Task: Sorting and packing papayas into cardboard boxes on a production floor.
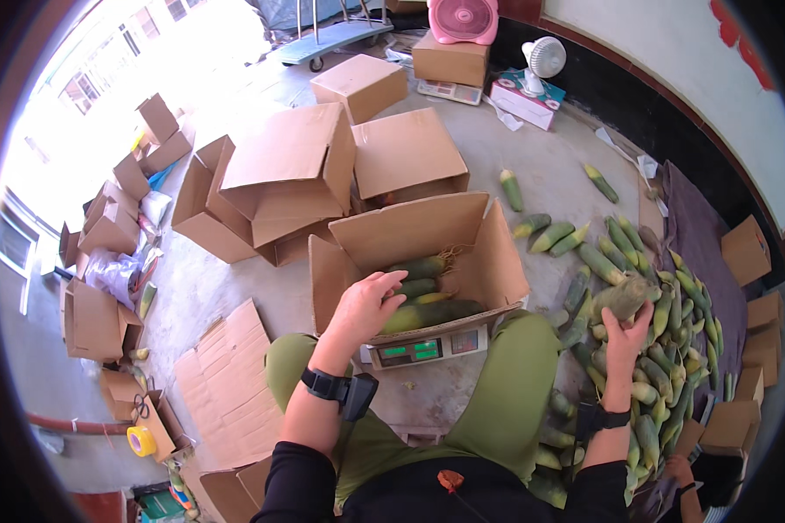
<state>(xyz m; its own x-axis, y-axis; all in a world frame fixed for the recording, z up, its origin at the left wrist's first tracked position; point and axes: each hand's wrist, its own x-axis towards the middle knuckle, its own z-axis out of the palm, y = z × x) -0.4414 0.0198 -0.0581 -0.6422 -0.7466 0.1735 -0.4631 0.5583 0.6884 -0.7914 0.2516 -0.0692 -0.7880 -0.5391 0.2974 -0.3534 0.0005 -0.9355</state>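
Observation:
An open cardboard box (344, 218) stands on a digital scale (449, 346) between my knees. Several long green radishes (436, 315) lie in it, one with stringy roots. Over the box's near left edge is my left hand (366, 305), its fingers apart and holding nothing; whether a fingertip touches a radish I cannot tell. To the right, my right hand (626, 331) grips a thick, dull green radish (617, 298) by its near end. It is held over a large pile of green radishes (663, 379) on the floor.
Cardboard boxes (288, 152) are stacked beyond the scale. Flattened cardboard (227, 375) lies on the left, near yellow tape (140, 441). At the back are a blue trolley (331, 44), a pink fan (462, 19) and a white fan (545, 57). Another person's hand (679, 471) shows at lower right.

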